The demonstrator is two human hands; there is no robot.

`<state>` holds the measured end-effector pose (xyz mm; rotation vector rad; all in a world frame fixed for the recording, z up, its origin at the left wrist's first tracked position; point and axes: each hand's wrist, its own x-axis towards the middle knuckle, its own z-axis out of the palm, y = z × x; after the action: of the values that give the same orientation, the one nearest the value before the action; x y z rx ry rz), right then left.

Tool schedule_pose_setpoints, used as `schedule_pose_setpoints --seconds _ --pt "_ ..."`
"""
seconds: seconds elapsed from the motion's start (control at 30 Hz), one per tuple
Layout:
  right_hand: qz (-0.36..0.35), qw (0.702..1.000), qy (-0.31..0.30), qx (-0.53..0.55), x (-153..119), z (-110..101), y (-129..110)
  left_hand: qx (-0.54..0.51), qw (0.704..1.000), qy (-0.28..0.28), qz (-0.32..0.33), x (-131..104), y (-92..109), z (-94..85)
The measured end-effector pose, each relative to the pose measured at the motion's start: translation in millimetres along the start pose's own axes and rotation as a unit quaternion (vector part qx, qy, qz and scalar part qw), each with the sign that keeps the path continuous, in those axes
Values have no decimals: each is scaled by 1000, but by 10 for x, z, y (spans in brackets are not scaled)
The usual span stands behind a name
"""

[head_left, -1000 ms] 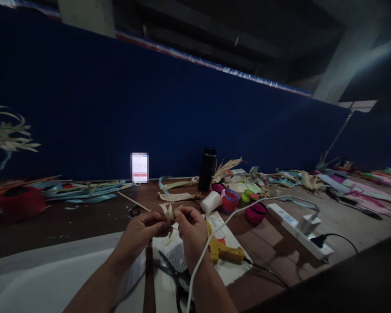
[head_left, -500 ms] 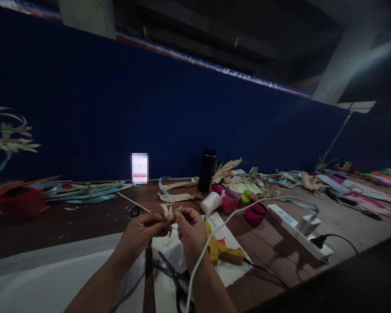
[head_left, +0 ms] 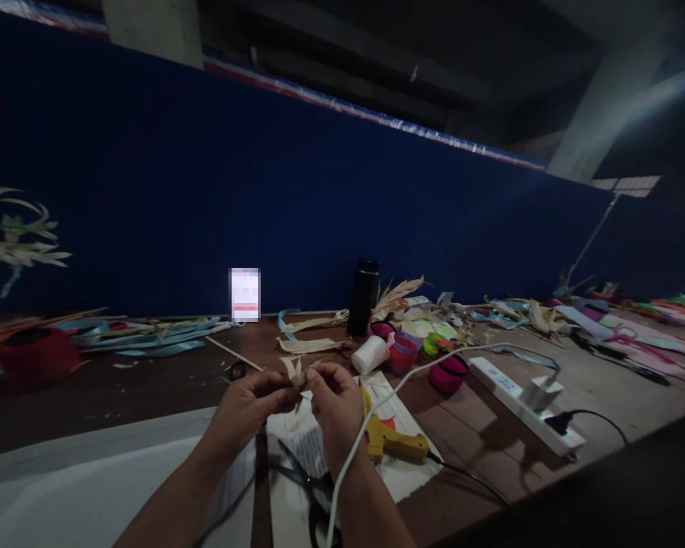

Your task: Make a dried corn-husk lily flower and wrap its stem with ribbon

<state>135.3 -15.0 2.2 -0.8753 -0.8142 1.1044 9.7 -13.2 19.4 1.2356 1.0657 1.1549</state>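
A small pale husk flower is pinched between both hands above the table. My left hand grips its left side with thumb and fingertips. On its right side, the fingers of my right hand are closed round the base, hiding part of it. Below the hands lie printed paper sheets and dark scissors. A yellow glue gun rests just right of my right wrist, and a white cable passes over that wrist.
A black bottle, white cup, pink tape roll and white power strip stand or lie beyond and to the right. Blue strips and a red roll are at left. A white sheet covers the near left.
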Motion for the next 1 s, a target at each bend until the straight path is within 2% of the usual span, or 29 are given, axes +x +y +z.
schedule_pose_setpoints --seconds 0.5,0.73,1.0 --pt "-2 1000 3 -18 -4 6 1 -38 999 4 -6 38 -81 -41" --pt "32 999 13 7 6 28 -10 -48 999 -7 -13 28 -95 -35" --pt "41 999 30 12 -8 46 -22 -46 999 0 -10 47 -132 -31"
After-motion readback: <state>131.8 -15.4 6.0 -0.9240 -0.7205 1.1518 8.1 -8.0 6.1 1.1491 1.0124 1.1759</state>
